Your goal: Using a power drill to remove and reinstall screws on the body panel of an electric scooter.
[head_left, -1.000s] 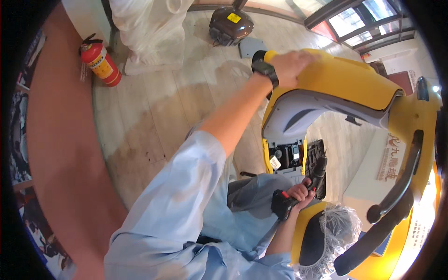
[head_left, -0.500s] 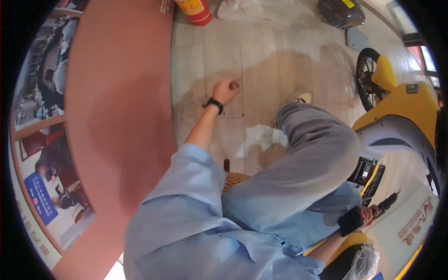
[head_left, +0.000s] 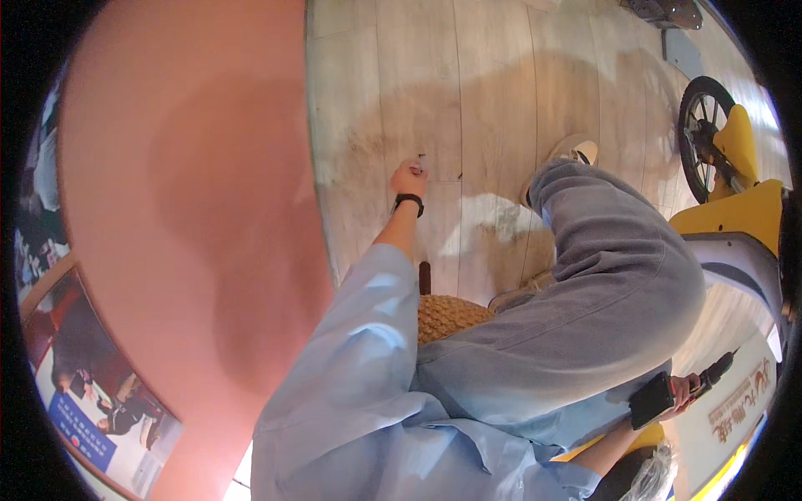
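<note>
Head view: the left hand (head_left: 408,178) is now stretched down to the wooden floor (head_left: 501,100), fingers pressed together in a pinch on a small dark thing (head_left: 420,158) that sits at the fingertips, just above the floor boards. Whether it is a screw or a bit I cannot tell. 1 second ago this hand lay on top of the yellow scooter (head_left: 735,217); half a second ago it was already low over the boards, fingers loosely curled. So the reach has turned from the scooter body to the floor, well left of the scooter's front wheel (head_left: 700,125), and the small thing looks just picked up or about to leave the boards.

The right hand (head_left: 681,390) is closed around a black-handled tool (head_left: 668,394), close under the scooter's side panel, much where it was in both earlier pictures. A bent knee in grey trousers (head_left: 618,284) lies between the 2 hands, and a woven stool (head_left: 447,316) shows beneath the person, left of the scooter.
</note>
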Available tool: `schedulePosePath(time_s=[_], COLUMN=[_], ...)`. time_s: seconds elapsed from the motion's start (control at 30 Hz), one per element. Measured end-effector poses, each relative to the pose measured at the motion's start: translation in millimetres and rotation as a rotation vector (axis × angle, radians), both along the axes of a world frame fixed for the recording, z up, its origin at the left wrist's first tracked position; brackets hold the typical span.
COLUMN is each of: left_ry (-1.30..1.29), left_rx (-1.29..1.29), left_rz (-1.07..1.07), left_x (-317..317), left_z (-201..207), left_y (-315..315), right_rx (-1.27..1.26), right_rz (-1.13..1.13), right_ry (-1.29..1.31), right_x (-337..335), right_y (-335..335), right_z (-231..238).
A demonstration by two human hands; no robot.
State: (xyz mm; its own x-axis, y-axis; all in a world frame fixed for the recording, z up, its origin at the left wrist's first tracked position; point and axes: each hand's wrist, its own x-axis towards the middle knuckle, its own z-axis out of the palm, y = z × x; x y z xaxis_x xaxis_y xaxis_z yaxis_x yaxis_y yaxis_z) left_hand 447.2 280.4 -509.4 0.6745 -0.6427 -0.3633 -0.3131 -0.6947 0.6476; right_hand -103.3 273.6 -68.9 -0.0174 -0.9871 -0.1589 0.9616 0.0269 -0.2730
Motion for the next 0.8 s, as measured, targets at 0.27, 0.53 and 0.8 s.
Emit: schedulePosePath(time_s=[0.27, 0.53, 0.8], left_ry=[0.033, 0.079, 2.407], left_rx=[0.11, 0.269, -0.772], left_rz=[-0.535, -0.36, 0.361], left_x=[-72, -66, -82], left_z=[27, 27, 372], left_y=[-49, -63, -96], right_rx=[0.122, 0.05, -0.017], right_rz=[-0.211, -0.096, 0.029], right_ry=[0.102, 0.017, 0.012], right_x=[-32, -13, -25], right_y=[4, -5, 2], right_z=[6, -7, -5])
